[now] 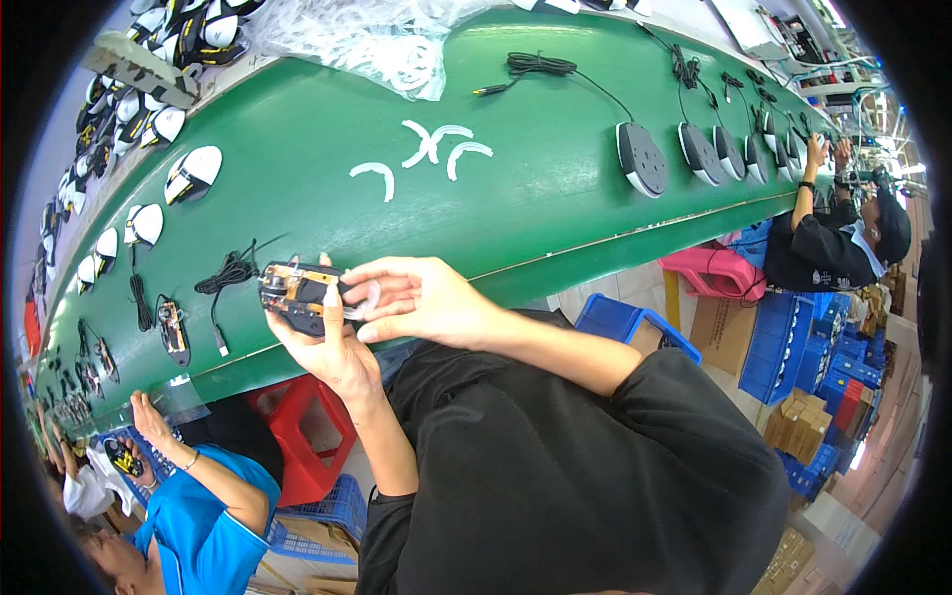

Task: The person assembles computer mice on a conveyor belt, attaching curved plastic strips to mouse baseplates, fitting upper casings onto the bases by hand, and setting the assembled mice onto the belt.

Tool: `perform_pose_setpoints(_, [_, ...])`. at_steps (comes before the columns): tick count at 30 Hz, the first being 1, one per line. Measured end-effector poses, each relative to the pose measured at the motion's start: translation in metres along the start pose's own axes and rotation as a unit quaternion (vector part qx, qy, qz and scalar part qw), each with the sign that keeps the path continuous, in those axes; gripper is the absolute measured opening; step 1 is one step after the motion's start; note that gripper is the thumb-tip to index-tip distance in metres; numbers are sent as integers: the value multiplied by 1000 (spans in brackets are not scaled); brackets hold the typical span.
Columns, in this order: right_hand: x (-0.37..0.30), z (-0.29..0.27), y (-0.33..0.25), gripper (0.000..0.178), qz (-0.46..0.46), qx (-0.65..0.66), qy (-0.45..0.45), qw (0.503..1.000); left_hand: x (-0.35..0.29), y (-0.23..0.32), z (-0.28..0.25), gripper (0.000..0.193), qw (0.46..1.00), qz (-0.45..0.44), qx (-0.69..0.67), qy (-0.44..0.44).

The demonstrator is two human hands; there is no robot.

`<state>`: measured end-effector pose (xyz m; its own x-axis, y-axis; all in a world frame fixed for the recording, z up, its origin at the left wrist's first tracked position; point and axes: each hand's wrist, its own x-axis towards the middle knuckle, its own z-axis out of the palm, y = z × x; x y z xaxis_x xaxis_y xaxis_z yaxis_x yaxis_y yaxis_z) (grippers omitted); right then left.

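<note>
My left hand is closed around an opened computer mouse base, black, with its circuit board and scroll wheel showing. It is held above the green bench near its front edge. My right hand pinches a curved translucent white strip right beside the base; whether the two touch I cannot tell. Several similar curved white strips lie on the bench ahead. A coiled black cable with a plug rests just left of the held base.
A clear bag of white strips sits at the back. Finished mice line the right of the green bench; white-and-black mouse covers and an opened mouse base lie left. Co-workers in blue and black sit either side.
</note>
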<state>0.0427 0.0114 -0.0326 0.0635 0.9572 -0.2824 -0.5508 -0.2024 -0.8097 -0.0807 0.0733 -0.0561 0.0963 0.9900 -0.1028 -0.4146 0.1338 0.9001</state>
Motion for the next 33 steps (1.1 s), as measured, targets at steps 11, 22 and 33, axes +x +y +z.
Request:
perform_pose_setpoints(11, [-2, 2, -3, 37, -10, -177, 138, 974, -8, 10, 13, 66, 996, -15, -83, -39])
perform_pose_setpoints(22, [10, 13, -3, 29, -75, -189, 217, 955, -5, 10, 13, 90, 990, 20, -133, -33])
perform_pose_setpoints(33, [20, 13, -14, 20, 37, -98, 141, 984, 1, 14, -9, 106, 979, -62, -148, -127])
